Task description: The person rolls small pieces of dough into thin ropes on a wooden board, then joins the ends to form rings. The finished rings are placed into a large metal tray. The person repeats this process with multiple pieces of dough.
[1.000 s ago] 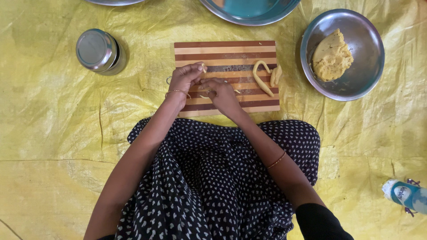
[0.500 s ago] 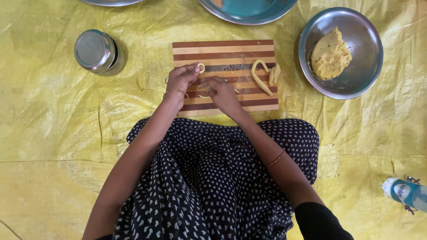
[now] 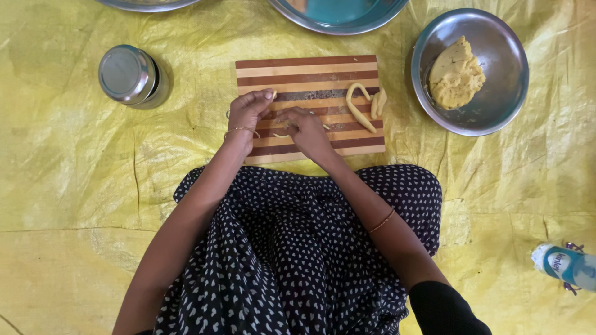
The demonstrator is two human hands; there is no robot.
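Left hand [image 3: 248, 110] and right hand [image 3: 304, 127], both pinched on a thin dough strand [image 3: 280, 134] over the striped board [image 3: 310, 68]; likely risk: strand snapping if overstretched.

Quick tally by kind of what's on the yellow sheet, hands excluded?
Steel bowls: 3 (one with a dough lump, two cut off at the top edge)
Striped cutting board: 1
Steel lidded container: 1
Bottle: 1
Total: 6

A crinkled yellow sheet [image 3: 74, 186] carried a striped board [image 3: 310, 68] at upper centre, a steel tin [image 3: 127, 73] at upper left, and a steel bowl [image 3: 503, 105] at upper right.
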